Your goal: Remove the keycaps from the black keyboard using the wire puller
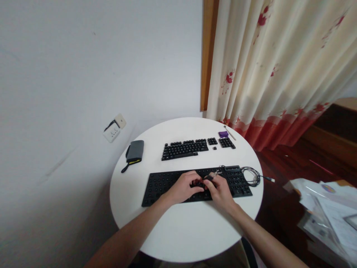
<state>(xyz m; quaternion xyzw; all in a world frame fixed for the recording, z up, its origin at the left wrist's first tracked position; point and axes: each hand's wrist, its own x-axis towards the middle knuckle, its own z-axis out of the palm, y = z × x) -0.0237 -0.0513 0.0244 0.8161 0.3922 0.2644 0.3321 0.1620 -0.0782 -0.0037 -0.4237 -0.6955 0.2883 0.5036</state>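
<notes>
A black keyboard lies across the near half of the round white table, its key positions showing small raised studs with the caps off. My left hand rests over its middle, fingers and thumb curled round something dark and reddish that is mostly hidden. Close beside it, my right hand is closed on a small tool with a metal end and a dark part near the thumb; its exact kind is unclear. Behind the keyboard, loose black keycaps lie grouped in keyboard order, with a number-pad block to their right.
A coiled USB cable sits at the right, its plug over the table edge. A grey zipped case is at the left. Purple cloth and a thin brush-like stick lie at the back right. Wall and curtain stand behind.
</notes>
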